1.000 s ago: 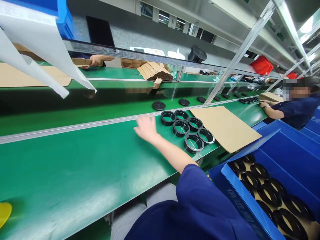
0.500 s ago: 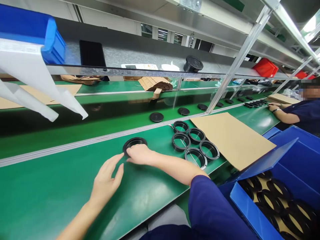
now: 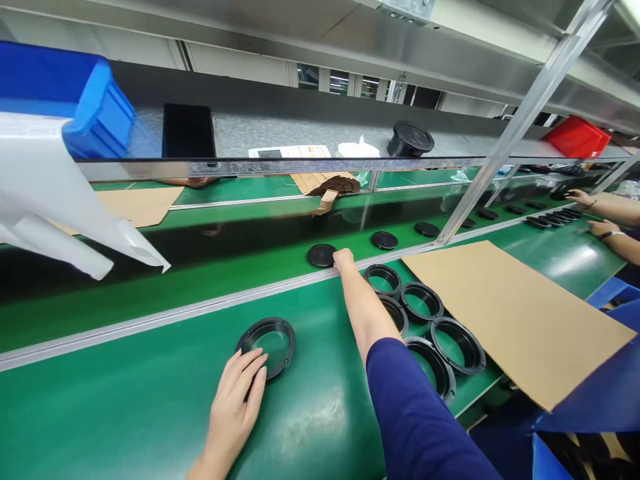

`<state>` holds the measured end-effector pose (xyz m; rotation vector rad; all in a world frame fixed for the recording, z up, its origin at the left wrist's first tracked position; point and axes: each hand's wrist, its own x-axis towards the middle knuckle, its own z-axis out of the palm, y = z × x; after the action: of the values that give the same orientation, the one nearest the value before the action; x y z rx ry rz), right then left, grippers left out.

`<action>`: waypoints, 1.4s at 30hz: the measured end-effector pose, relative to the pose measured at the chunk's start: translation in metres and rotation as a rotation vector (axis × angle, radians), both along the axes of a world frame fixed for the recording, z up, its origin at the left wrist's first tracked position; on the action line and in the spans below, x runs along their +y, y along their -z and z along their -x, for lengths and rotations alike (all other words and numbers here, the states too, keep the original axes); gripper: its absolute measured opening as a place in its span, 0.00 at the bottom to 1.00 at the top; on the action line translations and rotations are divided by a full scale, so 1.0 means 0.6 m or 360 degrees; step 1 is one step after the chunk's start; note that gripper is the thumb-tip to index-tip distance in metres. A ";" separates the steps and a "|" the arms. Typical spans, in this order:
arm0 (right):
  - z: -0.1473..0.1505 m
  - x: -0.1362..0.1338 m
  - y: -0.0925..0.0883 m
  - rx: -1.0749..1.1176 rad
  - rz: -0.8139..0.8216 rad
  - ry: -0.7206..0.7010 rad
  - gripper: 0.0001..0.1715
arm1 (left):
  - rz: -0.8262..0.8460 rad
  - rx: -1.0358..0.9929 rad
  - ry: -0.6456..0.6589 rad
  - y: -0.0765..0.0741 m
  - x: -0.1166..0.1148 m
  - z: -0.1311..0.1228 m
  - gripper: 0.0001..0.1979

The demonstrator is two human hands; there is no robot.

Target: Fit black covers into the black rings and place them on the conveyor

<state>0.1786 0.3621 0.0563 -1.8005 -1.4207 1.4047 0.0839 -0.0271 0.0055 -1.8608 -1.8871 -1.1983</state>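
A black ring (image 3: 287, 365) lies on the green work surface. My left hand (image 3: 235, 400) has its fingers hooked over the ring's near-left rim. Beyond the metal rail, a flat black disc (image 3: 320, 255) rests on the green strip. My right hand (image 3: 343, 259) reaches over the rail and is closed at the right edge of this disc; its fingertips are mostly hidden behind the hand. Beside my right forearm stands a group of several black rings (image 3: 457, 343), partly covered by the arm.
More discs (image 3: 385, 240) line the strip to the right. A cardboard sheet (image 3: 515, 313) lies beyond the rings. A slanted metal post (image 3: 500, 153) and a shelf edge (image 3: 240, 168) stand ahead. A co-worker's hands (image 3: 603, 227) are at far right.
My right hand has left the ring and moved forward and right to the disc on the strip. My left hand has come onto the ring's rim. The view has shifted.
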 end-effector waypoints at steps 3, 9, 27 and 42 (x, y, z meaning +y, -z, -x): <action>0.041 -0.041 -0.003 0.0377 0.0122 0.0027 0.11 | -0.0078 -0.0137 -0.0082 -0.012 -0.002 -0.009 0.16; 0.066 -0.239 -0.063 0.1141 0.0209 -0.0270 0.19 | -0.0309 -0.1050 -0.0338 -0.079 0.001 -0.024 0.22; -0.118 -0.480 -0.013 0.1090 -0.1310 -0.1090 0.23 | -0.0376 -0.3199 0.0260 -0.189 -0.070 -0.103 0.26; -0.132 -0.443 -0.001 0.1020 -0.1254 -0.1268 0.41 | -0.0017 -0.3163 0.0115 -0.170 -0.036 -0.140 0.25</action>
<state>0.2576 0.0964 0.0572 -0.2440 -1.9716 1.2638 0.1682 -0.0484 0.1075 -0.1071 -2.0334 -3.6243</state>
